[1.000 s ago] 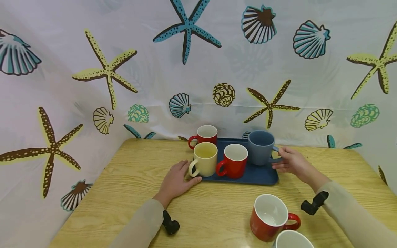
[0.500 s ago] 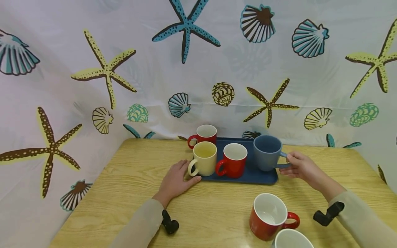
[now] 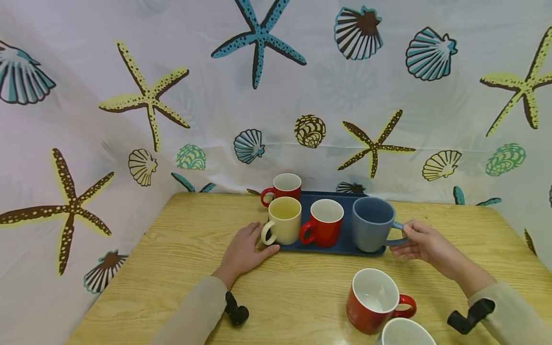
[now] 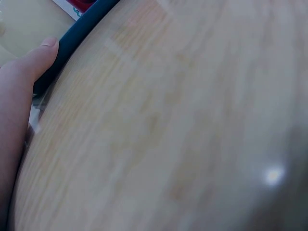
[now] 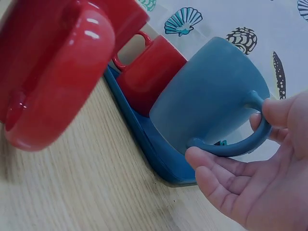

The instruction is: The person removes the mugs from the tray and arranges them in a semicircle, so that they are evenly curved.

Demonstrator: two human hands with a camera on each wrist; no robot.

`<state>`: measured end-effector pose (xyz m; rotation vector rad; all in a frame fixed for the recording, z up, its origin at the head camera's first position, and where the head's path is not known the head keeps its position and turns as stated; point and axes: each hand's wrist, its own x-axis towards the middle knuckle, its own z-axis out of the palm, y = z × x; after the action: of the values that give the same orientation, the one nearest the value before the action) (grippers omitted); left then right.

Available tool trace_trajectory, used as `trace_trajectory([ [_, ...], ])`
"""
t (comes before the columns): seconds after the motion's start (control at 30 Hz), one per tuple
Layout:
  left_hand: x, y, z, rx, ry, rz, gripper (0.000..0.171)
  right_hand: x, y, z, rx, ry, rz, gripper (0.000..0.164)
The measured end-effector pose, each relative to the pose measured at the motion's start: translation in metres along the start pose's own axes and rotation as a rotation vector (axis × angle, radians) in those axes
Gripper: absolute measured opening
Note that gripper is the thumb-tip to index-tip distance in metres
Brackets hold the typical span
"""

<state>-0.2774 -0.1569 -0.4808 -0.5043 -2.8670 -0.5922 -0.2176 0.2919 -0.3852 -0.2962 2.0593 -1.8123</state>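
My right hand pinches the handle of a large blue mug between thumb and fingers. The mug is at the front right of the dark blue tray; whether its base touches the tray is unclear. In the right wrist view, the thumb is on top of the handle and fingers lie below. My left hand rests at the tray's front left corner, its thumb along the rim. Beside it stands a cream mug with yellowish insides. A red mug is in the tray's middle.
Another red mug stands at the tray's back left. Nearer me on the wooden table are a red mug and a white-lined mug, partly cut off. A patterned cloth hangs behind the table.
My right hand has drawn the blue mug toward me and slightly to the right, from the tray's back to its front. The left hand and other mugs stay put.
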Motion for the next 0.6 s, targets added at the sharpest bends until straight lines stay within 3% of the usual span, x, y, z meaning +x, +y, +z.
trace_trajectory([
  [0.6,-0.001,-0.002,0.002,-0.007,0.017,0.028,0.089,-0.007,0.001,0.015,0.045,-0.141,-0.023,0.020],
])
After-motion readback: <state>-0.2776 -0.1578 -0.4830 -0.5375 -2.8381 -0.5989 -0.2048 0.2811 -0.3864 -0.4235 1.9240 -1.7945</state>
